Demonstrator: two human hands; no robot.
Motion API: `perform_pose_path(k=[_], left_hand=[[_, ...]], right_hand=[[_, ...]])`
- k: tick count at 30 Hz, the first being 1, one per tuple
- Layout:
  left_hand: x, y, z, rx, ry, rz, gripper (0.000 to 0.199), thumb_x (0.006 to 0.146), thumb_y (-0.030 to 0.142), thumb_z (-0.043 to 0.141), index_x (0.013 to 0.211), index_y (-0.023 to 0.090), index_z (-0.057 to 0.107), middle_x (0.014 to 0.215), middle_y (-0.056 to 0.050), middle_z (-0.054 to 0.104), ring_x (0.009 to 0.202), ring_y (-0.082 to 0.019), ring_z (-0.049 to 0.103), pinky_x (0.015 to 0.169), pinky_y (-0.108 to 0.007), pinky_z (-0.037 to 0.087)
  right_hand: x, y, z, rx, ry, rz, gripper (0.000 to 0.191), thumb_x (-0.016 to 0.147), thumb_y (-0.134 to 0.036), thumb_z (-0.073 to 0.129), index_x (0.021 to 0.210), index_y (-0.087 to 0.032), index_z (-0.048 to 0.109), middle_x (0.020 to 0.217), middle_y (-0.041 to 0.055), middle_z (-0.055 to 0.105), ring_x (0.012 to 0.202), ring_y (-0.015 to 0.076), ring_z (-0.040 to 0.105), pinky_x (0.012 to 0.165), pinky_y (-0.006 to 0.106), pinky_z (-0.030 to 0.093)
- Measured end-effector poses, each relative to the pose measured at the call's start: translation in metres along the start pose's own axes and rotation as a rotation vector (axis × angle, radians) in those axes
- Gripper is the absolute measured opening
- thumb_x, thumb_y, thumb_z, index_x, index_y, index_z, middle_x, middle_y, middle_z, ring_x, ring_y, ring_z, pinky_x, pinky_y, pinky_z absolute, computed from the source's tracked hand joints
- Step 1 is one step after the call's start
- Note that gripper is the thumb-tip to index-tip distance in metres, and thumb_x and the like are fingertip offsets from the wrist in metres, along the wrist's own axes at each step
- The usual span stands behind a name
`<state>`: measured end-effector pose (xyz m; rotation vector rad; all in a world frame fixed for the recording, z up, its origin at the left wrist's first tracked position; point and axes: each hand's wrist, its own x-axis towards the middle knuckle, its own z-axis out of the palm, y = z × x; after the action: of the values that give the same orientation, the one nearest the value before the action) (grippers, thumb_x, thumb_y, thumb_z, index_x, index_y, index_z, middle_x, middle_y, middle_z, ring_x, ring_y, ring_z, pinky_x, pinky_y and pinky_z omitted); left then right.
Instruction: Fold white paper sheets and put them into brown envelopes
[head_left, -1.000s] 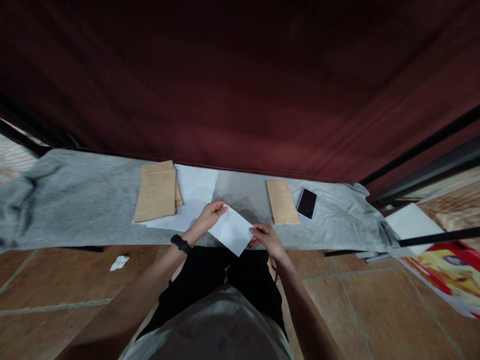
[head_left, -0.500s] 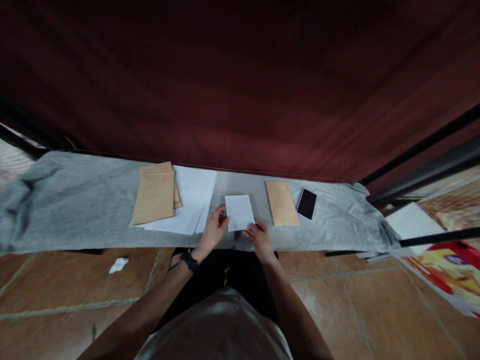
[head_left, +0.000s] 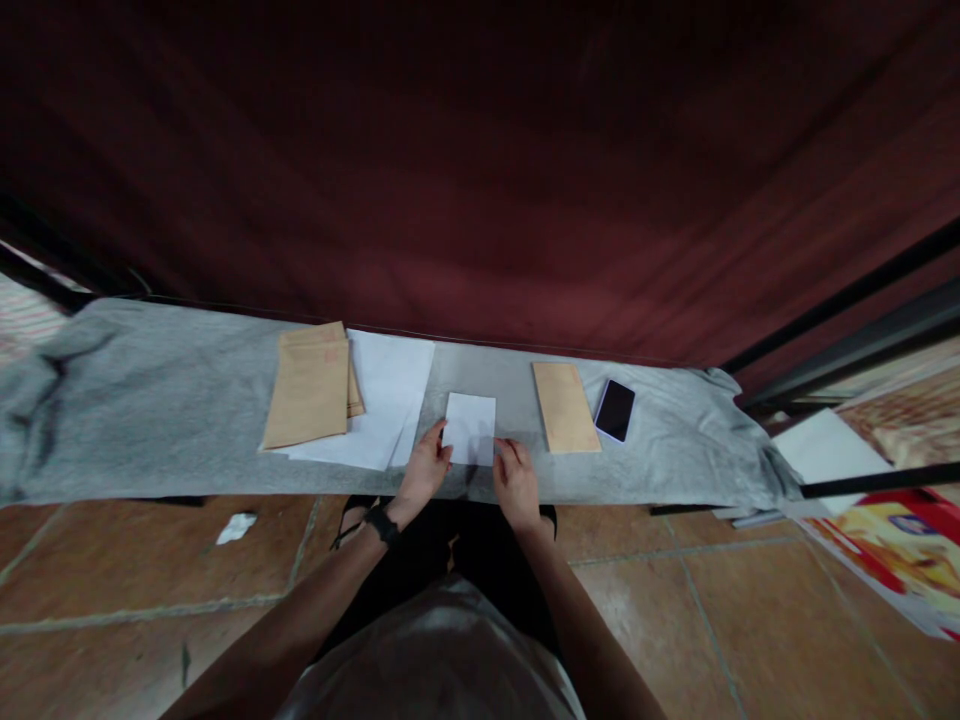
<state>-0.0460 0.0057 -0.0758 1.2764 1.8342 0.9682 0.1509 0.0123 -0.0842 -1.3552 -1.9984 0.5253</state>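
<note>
A small white rectangle of folded paper (head_left: 470, 430) lies in front of me on the grey cloth (head_left: 187, 400). My left hand (head_left: 426, 468), with a dark band on its wrist, has its fingers closed on the paper's left edge. At the right edge my right hand (head_left: 516, 480) pinches the paper near its lower corner. Left of my hands, large white sheets (head_left: 390, 385) lie partly under a stack of brown envelopes (head_left: 309, 395). A single brown envelope (head_left: 566, 407) lies to the right of my right hand.
A phone (head_left: 616, 410) with a dark screen lies right of the single envelope. Behind the cloth-covered surface hangs a dark red curtain (head_left: 480, 250). Black metal bars (head_left: 877, 478) stand at the right. A crumpled white scrap (head_left: 236, 528) is on the tiled floor.
The folded paper has shifted slightly left and turned to lie straighter. My right hand has turned, its fingers now pointing more forward along the paper's right edge.
</note>
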Motion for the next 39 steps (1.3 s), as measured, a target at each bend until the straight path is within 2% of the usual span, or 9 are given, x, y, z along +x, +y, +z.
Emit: perform_pose_path(k=[3, 8, 12, 14, 18, 23, 28, 33, 39], left_hand=[[-0.005, -0.001, 0.000, 0.176, 0.046, 0.106, 0.050, 0.085, 0.011, 0.055, 0.135, 0.016, 0.055, 0.100, -0.008, 0.068, 0.086, -0.022, 0.068, 0.083, -0.035, 0.056], [-0.012, 0.008, -0.002, 0.438, 0.062, 0.198, 0.041, 0.093, 0.018, 0.049, 0.133, 0.016, 0.058, 0.125, -0.017, 0.062, 0.107, -0.030, 0.065, 0.098, -0.045, 0.051], [-0.005, 0.023, 0.014, 0.552, -0.012, 0.422, 0.041, 0.100, 0.025, 0.040, 0.137, 0.014, 0.057, 0.147, -0.017, 0.051, 0.139, -0.030, 0.046, 0.117, -0.045, 0.036], [0.004, 0.028, 0.027, 0.605, -0.079, 0.503, 0.043, 0.102, 0.029, 0.039, 0.139, 0.014, 0.055, 0.152, -0.014, 0.048, 0.145, -0.028, 0.038, 0.121, -0.044, 0.031], [0.026, 0.029, 0.042, 0.742, -0.134, 0.548, 0.049, 0.103, 0.036, 0.036, 0.145, 0.015, 0.051, 0.157, -0.011, 0.044, 0.149, -0.027, 0.033, 0.122, -0.047, 0.026], [0.045, 0.020, 0.038, 0.790, -0.120, 0.620, 0.050, 0.104, 0.036, 0.033, 0.150, 0.021, 0.045, 0.160, -0.005, 0.039, 0.151, -0.025, 0.028, 0.124, -0.048, 0.020], [0.049, 0.015, 0.037, 0.789, -0.089, 0.663, 0.052, 0.103, 0.039, 0.034, 0.153, 0.024, 0.041, 0.161, -0.003, 0.037, 0.152, -0.025, 0.025, 0.125, -0.047, 0.017], [0.038, 0.010, 0.036, 0.792, -0.086, 0.676, 0.052, 0.104, 0.040, 0.035, 0.152, 0.022, 0.042, 0.161, -0.005, 0.037, 0.152, -0.025, 0.026, 0.125, -0.049, 0.016], [-0.001, -0.007, 0.017, 0.787, -0.141, 0.755, 0.049, 0.105, 0.035, 0.033, 0.152, 0.025, 0.041, 0.162, -0.004, 0.035, 0.152, -0.022, 0.025, 0.125, -0.048, 0.018]], right_hand=[[-0.004, -0.003, 0.001, -0.125, -0.128, -0.162, 0.040, 0.101, -0.024, 0.044, 0.139, -0.022, 0.057, 0.146, 0.0092, 0.055, 0.136, 0.0240, 0.049, 0.115, 0.043, 0.040], [-0.008, -0.003, 0.007, -0.250, -0.208, -0.197, 0.044, 0.102, -0.025, 0.045, 0.145, -0.021, 0.052, 0.154, 0.0081, 0.048, 0.142, 0.0244, 0.044, 0.120, 0.046, 0.032], [-0.010, -0.001, 0.011, -0.300, -0.198, -0.206, 0.047, 0.099, -0.020, 0.047, 0.146, -0.017, 0.051, 0.153, 0.0094, 0.049, 0.142, 0.0247, 0.044, 0.121, 0.046, 0.032], [-0.011, 0.000, 0.012, -0.315, -0.188, -0.215, 0.047, 0.097, -0.020, 0.049, 0.143, -0.015, 0.054, 0.149, 0.0112, 0.053, 0.141, 0.0250, 0.046, 0.120, 0.045, 0.033], [-0.013, 0.000, 0.014, -0.333, -0.159, -0.236, 0.041, 0.099, -0.024, 0.049, 0.138, -0.015, 0.059, 0.141, 0.0123, 0.061, 0.137, 0.0242, 0.050, 0.119, 0.044, 0.035], [-0.017, -0.005, 0.007, -0.389, -0.173, -0.264, 0.043, 0.103, -0.029, 0.047, 0.144, -0.017, 0.052, 0.149, 0.0111, 0.053, 0.139, 0.0249, 0.048, 0.119, 0.046, 0.033], [-0.026, -0.007, -0.006, -0.387, -0.243, -0.301, 0.049, 0.104, -0.032, 0.043, 0.152, -0.018, 0.042, 0.153, 0.0106, 0.049, 0.142, 0.0251, 0.043, 0.121, 0.049, 0.028], [-0.034, -0.005, -0.011, -0.373, -0.243, -0.306, 0.049, 0.105, -0.031, 0.040, 0.153, -0.018, 0.040, 0.155, 0.0086, 0.046, 0.142, 0.0239, 0.043, 0.122, 0.048, 0.026], [-0.037, -0.002, -0.008, -0.370, -0.220, -0.314, 0.046, 0.104, -0.026, 0.043, 0.148, -0.018, 0.047, 0.155, 0.0084, 0.047, 0.142, 0.0237, 0.043, 0.122, 0.049, 0.028]])
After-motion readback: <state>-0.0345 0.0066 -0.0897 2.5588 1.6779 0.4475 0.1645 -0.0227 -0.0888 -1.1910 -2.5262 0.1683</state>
